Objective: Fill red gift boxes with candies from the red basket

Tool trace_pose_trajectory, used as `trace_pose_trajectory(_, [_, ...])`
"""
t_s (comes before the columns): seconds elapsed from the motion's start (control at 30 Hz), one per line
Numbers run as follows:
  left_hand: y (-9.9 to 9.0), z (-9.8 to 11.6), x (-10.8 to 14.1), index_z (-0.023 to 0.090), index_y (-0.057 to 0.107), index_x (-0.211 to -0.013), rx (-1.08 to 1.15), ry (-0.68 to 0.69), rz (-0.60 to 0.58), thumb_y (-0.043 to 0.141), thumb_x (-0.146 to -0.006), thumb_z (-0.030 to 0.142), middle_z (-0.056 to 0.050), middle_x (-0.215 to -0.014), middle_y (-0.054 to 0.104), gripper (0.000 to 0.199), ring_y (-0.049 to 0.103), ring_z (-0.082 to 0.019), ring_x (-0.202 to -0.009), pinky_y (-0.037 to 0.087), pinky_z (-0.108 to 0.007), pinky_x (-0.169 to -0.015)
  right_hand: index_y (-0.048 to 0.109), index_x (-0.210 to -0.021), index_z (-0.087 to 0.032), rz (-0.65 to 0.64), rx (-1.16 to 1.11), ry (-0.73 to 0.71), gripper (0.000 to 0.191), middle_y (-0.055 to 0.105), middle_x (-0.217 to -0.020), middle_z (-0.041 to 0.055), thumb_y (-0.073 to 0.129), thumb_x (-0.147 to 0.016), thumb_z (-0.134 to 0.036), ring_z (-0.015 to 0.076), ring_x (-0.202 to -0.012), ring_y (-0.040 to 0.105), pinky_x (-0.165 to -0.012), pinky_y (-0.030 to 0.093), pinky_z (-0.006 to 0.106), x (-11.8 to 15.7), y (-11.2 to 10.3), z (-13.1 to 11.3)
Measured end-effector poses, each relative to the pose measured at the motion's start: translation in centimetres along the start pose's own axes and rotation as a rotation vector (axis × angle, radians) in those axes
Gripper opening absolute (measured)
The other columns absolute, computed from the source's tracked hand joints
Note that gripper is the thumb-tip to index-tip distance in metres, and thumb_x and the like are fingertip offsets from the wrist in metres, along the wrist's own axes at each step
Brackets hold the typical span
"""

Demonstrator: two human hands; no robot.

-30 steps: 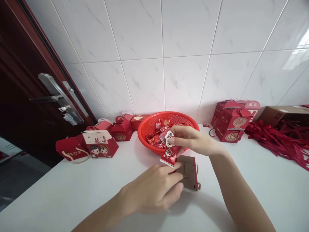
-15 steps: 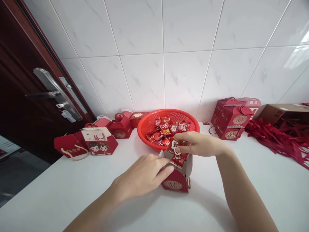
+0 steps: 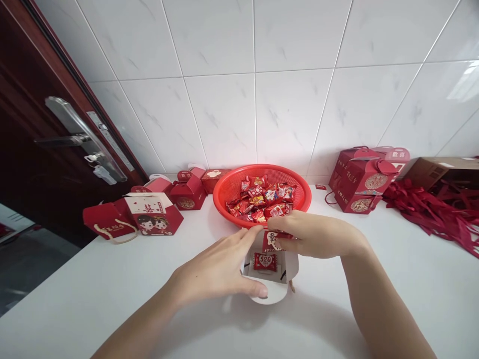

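A small gift box [image 3: 270, 293] stands on the white table with its top flaps spread and its white inside showing. Inside lies a red wrapped candy [image 3: 265, 262] marked 520. My left hand [image 3: 220, 264] is spread at the box's left side, thumb on the near flap and fingers at the far left edge. Over the far right part of the box, my right hand [image 3: 314, 237] pinches a red candy packet [image 3: 270, 241] with white lettering. Just behind both hands is a red plastic basket [image 3: 224, 188] of wrapped candies [image 3: 258, 199].
Red gift boxes [image 3: 187, 194] stand at the back left, near a door with a metal handle [image 3: 86, 139]. More boxes [image 3: 359, 184] are stacked at the back right, beside red ribbons [image 3: 422, 209] and a cardboard box [image 3: 424, 172]. A tiled wall closes off the back.
The box's near flap has folded outward toward me, exposing the inside and the candy. My left hand has spread wider. The packet in my right hand has shifted slightly, still over the box.
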State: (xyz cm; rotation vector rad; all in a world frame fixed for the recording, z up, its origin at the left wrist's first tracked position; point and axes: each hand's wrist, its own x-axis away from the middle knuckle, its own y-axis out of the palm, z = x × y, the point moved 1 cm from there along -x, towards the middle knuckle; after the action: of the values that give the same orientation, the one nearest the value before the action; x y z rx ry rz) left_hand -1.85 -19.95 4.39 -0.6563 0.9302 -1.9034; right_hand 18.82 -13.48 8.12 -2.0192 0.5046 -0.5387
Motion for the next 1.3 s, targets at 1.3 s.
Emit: trace_pose_trajectory(1.3, [-8.5,-10.1,-16.2,0.022,0.076,-0.110,-0.453,-0.247,-0.117,0.054,-0.074,0.004,-0.004,-0.122,0.075,0.046,0.067,-0.022,-0.115,0.050,-0.025,-0.097,0.065,-0.113,-0.025,0.333,0.061,0.086,0.027,0.072,-0.102,0.0081,0.055,-0.092,-0.040,0.0258,-0.091,0.067,-0.071,0.049,0.033,3.9,-1.7,2.5])
